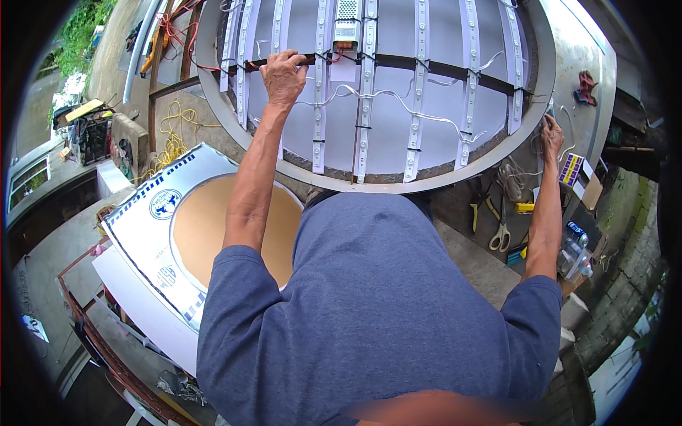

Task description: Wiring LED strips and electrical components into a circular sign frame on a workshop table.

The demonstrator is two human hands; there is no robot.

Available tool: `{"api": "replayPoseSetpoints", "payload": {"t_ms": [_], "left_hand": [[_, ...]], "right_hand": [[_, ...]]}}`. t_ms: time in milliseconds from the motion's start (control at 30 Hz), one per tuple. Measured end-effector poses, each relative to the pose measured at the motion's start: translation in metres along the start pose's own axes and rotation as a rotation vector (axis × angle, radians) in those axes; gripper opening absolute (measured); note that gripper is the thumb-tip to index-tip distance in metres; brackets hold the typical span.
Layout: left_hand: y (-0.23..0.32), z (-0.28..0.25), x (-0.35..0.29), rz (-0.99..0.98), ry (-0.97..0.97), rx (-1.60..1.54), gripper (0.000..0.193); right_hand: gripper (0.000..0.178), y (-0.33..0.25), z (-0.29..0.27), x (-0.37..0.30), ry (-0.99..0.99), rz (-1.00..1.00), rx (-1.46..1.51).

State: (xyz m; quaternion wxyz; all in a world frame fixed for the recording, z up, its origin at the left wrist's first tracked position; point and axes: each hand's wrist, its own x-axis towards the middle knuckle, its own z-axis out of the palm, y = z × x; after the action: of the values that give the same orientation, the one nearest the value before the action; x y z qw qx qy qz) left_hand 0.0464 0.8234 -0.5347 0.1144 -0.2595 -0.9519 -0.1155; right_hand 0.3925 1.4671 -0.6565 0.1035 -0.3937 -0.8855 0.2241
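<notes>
The left hand (284,77) bends its fingers onto a flat black crossbar (398,62), though whether they pinch it I cannot tell; the large round grey-rimmed panel with white LED strips (383,187) spreads around and rightward of that grip, a perforated silver metal box (347,21) just beyond it. The right hand (552,138) curls beside the panel's outer edge, its hold unclear; pale-handled scissors (500,238) lie nearer the body than that hand.

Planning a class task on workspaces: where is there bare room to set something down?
Bare: the left part of the tan circle, between the surrounding white sheet and the left forearm. Crowded: around the right forearm, with pliers, scissors and a bottle.
</notes>
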Motion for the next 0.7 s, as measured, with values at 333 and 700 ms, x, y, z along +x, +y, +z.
{"api": "replayPoseSetpoints", "payload": {"t_ms": [333,700], "left_hand": [[0.028,-0.014,-0.003,-0.075,0.105,0.088,0.014],[0.016,-0.009,0.008,-0.376,-0.224,-0.367,0.021]], "right_hand": [[0.032,-0.005,-0.004,-0.01,0.022,-0.026,-0.099],[0.031,0.033,0.008,0.006,-0.067,-0.045,0.248]]}}
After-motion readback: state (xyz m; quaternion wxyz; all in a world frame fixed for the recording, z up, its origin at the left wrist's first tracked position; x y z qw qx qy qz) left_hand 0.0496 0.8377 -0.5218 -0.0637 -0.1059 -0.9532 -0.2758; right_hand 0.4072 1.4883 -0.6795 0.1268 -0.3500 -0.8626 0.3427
